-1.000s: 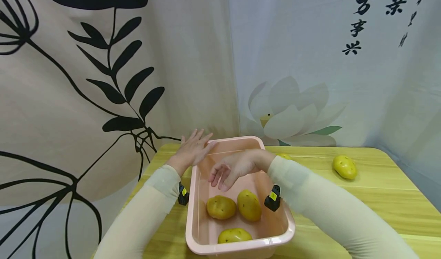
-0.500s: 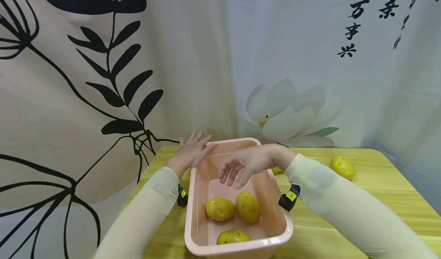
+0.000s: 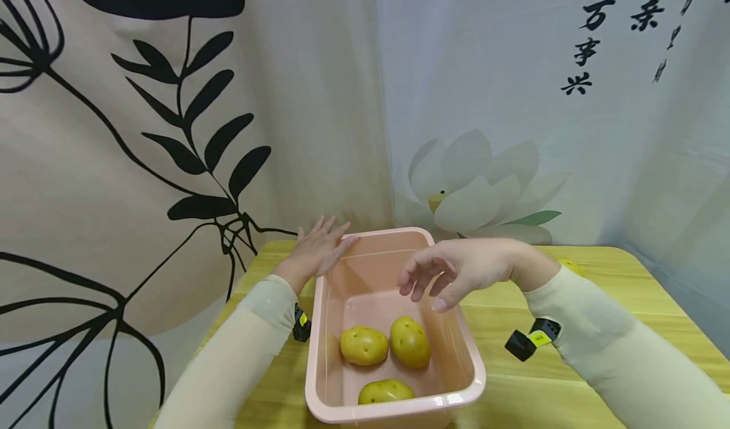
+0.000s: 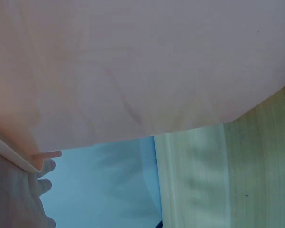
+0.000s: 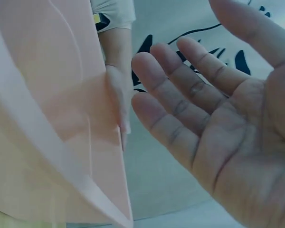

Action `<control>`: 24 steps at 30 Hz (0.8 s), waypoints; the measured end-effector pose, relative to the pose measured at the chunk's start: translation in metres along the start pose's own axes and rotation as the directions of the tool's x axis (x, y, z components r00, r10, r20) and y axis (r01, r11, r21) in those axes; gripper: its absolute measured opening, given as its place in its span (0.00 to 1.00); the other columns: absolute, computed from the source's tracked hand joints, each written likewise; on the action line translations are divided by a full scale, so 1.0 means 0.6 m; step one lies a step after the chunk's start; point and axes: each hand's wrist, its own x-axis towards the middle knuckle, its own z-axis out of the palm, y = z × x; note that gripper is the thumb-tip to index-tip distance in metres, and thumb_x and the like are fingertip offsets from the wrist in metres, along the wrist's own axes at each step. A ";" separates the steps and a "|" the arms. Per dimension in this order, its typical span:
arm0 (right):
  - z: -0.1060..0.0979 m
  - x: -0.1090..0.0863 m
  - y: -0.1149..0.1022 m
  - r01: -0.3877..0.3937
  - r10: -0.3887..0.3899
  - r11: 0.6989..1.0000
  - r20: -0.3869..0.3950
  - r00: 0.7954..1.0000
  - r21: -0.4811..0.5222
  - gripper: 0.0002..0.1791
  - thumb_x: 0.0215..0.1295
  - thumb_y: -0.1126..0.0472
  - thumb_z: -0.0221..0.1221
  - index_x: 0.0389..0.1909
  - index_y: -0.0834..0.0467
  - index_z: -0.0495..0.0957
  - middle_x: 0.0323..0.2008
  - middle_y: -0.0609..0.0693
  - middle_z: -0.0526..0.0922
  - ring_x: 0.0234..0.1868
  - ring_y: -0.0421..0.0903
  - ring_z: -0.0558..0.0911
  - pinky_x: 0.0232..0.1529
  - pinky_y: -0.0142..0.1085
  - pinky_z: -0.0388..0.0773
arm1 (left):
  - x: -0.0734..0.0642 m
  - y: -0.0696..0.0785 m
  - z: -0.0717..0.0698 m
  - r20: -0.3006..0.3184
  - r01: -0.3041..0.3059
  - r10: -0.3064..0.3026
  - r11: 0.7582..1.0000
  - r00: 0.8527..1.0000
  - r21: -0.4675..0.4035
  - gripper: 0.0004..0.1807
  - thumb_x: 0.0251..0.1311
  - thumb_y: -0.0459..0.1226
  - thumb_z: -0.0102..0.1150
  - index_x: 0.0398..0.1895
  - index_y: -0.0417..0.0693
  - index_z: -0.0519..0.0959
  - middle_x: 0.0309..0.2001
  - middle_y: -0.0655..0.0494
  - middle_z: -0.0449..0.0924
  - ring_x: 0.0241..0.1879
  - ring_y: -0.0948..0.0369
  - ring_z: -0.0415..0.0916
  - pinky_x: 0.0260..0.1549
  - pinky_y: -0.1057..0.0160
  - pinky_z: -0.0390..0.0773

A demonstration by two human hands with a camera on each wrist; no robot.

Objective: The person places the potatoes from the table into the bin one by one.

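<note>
A pink plastic tub stands on the table with three yellow potatoes in it: one on the left, one on the right, one near the front wall. My left hand rests on the tub's far left rim with its fingers extended. In the left wrist view, part of that hand shows at the rim. Over the right rim hovers my right hand, fingers loosely bent. The right wrist view shows its palm with nothing in it.
Behind my right wrist a bit of another potato peeks out on the wooden table. A printed curtain hangs close behind the table's back edge. Small black cameras sit on both wrists.
My right hand has moved to the right, from above the tub's middle to above its right rim. My left hand and the potatoes in the tub have stayed put.
</note>
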 end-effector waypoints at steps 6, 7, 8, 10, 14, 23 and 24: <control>0.002 -0.043 0.003 0.071 -0.072 0.997 -0.024 0.997 -0.007 0.25 0.60 0.63 0.64 0.58 0.62 0.70 0.55 0.57 0.75 0.56 0.59 0.75 0.56 0.49 0.73 | 0.003 -0.001 0.002 0.012 -0.001 0.002 1.000 1.000 -0.012 0.37 0.67 0.67 0.22 0.76 0.67 0.50 0.77 0.51 0.37 0.75 0.49 0.28 0.64 0.33 0.30; 0.002 -0.050 0.004 0.086 -0.087 0.996 -0.031 0.996 -0.017 0.25 0.60 0.64 0.63 0.58 0.62 0.70 0.55 0.57 0.75 0.56 0.59 0.75 0.57 0.49 0.73 | 0.003 -0.001 0.002 0.013 0.000 0.000 1.000 1.000 -0.014 0.37 0.67 0.67 0.22 0.76 0.67 0.50 0.77 0.51 0.37 0.75 0.49 0.29 0.64 0.33 0.30; 0.003 -0.058 0.006 0.094 -0.095 0.995 -0.041 0.995 -0.023 0.25 0.60 0.64 0.63 0.59 0.62 0.70 0.55 0.57 0.75 0.56 0.59 0.75 0.57 0.48 0.73 | 0.004 -0.002 0.003 0.013 0.002 -0.001 1.000 1.000 -0.016 0.37 0.67 0.67 0.22 0.76 0.67 0.50 0.77 0.51 0.37 0.75 0.49 0.29 0.64 0.33 0.29; 0.003 -0.073 0.014 0.133 -0.135 0.990 -0.057 0.989 -0.052 0.25 0.61 0.66 0.62 0.60 0.61 0.69 0.56 0.57 0.75 0.56 0.58 0.75 0.57 0.48 0.72 | 0.004 -0.002 0.003 0.013 0.003 -0.003 1.000 1.000 -0.015 0.38 0.66 0.68 0.22 0.76 0.67 0.50 0.77 0.51 0.37 0.75 0.49 0.29 0.64 0.33 0.30; 0.004 -0.105 0.040 0.223 -0.230 0.971 -0.081 0.970 -0.086 0.27 0.60 0.72 0.60 0.61 0.62 0.68 0.56 0.58 0.74 0.56 0.56 0.76 0.57 0.44 0.73 | 0.005 -0.001 0.005 0.008 0.010 -0.010 1.000 1.000 -0.008 0.38 0.66 0.68 0.21 0.76 0.68 0.50 0.77 0.51 0.37 0.75 0.50 0.28 0.65 0.34 0.32; 0.017 -0.183 0.130 0.279 -0.275 0.960 -0.160 0.948 0.000 0.29 0.59 0.80 0.53 0.63 0.69 0.62 0.58 0.63 0.72 0.57 0.56 0.75 0.57 0.41 0.73 | 0.003 0.002 0.001 0.021 -0.002 0.002 1.000 1.000 -0.002 0.37 0.66 0.68 0.20 0.76 0.68 0.49 0.77 0.51 0.37 0.75 0.49 0.28 0.64 0.32 0.31; 0.019 -0.190 0.140 0.276 -0.269 0.961 -0.176 0.947 0.018 0.28 0.60 0.81 0.52 0.63 0.70 0.62 0.59 0.63 0.72 0.57 0.56 0.74 0.57 0.41 0.73 | 0.002 0.001 0.000 0.022 0.003 -0.003 1.000 1.000 -0.002 0.37 0.66 0.68 0.20 0.76 0.68 0.49 0.77 0.52 0.37 0.75 0.49 0.28 0.64 0.33 0.30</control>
